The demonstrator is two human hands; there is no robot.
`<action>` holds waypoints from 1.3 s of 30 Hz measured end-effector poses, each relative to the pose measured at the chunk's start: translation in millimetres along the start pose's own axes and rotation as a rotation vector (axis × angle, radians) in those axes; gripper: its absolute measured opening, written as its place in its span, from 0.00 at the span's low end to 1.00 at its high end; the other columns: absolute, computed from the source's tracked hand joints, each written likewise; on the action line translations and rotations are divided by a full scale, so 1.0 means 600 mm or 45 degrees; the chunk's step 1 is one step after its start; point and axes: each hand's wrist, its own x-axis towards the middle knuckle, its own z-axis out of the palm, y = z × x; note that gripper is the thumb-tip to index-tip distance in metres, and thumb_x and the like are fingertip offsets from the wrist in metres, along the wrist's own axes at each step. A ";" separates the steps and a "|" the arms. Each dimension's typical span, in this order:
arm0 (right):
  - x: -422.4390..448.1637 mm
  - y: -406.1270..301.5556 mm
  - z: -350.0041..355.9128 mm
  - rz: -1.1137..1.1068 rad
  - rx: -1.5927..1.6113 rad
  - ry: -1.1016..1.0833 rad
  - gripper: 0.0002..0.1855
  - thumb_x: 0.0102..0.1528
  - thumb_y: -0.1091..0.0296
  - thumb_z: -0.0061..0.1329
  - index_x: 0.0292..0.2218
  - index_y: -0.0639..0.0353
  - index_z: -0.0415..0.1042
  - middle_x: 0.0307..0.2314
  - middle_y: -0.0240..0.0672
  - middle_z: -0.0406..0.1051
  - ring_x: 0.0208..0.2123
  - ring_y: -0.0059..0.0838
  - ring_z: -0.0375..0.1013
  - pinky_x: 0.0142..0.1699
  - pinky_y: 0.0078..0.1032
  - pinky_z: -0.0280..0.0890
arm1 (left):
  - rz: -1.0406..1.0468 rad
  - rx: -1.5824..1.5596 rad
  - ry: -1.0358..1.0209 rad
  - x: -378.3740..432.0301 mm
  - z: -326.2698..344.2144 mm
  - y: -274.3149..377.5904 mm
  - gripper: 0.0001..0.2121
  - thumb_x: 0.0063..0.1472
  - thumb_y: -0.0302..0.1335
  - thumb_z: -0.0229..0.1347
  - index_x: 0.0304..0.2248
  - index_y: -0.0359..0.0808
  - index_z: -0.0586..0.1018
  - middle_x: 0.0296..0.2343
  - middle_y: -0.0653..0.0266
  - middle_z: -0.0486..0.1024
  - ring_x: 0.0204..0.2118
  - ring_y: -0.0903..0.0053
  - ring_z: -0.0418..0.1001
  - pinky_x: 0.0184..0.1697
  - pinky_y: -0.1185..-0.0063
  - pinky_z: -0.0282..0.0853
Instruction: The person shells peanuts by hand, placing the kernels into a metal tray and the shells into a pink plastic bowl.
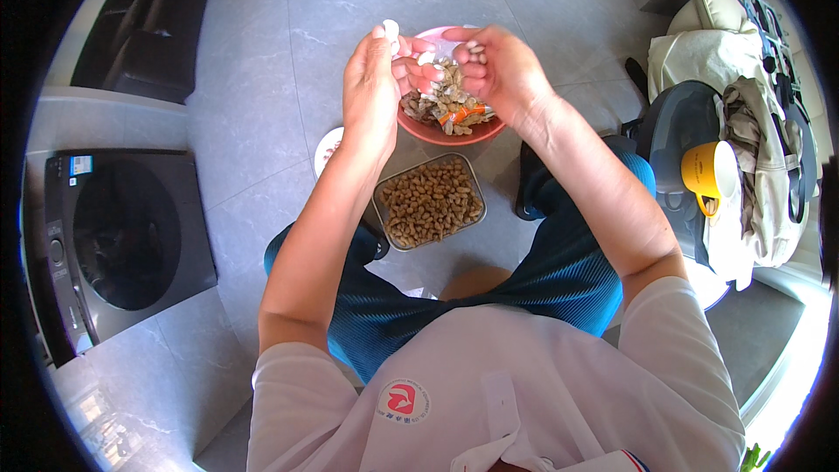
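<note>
My left hand [375,82] grips white pieces of opened peanut shell [391,31] between thumb and fingers. My right hand [508,72] is half curled, with peanut kernels [477,51] lying against its fingers. Both hands are over a pink-red basin [452,138] that contains broken peanut shells [452,88] and an orange wrapper [462,115]. Nearer to me on the floor, a rectangular container [484,206] holds many unshelled peanuts [429,203]. A white bowl [321,154] with some kernels is partly hidden behind my left forearm.
My knees stand on either side of the container. A dark front-loading washing machine [128,242] is at the left. On the right, a dark chair [668,137] bears a yellow mug [704,170] and draped clothes [754,118]. Grey tiles [255,78] make up the floor.
</note>
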 end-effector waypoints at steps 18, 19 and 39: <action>0.020 0.026 0.003 -0.569 -0.685 -0.125 0.08 0.51 0.74 0.52 0.36 0.58 0.72 0.22 0.23 0.67 0.25 0.12 0.66 0.29 0.12 0.63 | -0.396 -0.077 -0.008 0.045 0.003 -0.060 0.17 0.69 0.35 0.34 0.42 0.30 0.69 0.38 0.56 0.71 0.38 0.73 0.73 0.40 0.75 0.73; 0.023 0.030 0.003 -0.651 -0.869 -0.072 0.08 0.51 0.74 0.52 0.36 0.58 0.72 0.22 0.23 0.67 0.25 0.12 0.67 0.29 0.13 0.64 | -0.400 -0.098 -0.015 0.045 0.003 -0.062 0.17 0.69 0.35 0.34 0.42 0.30 0.69 0.38 0.57 0.71 0.38 0.73 0.73 0.40 0.75 0.73; 0.037 -0.010 -0.032 0.065 0.317 -0.263 0.03 0.51 0.75 0.42 0.27 0.63 0.68 0.22 0.34 0.71 0.25 0.22 0.72 0.31 0.16 0.70 | 0.088 0.870 0.000 0.060 -0.052 -0.130 0.20 0.61 0.39 0.51 0.45 0.30 0.73 0.36 0.56 0.76 0.38 0.74 0.73 0.42 0.79 0.67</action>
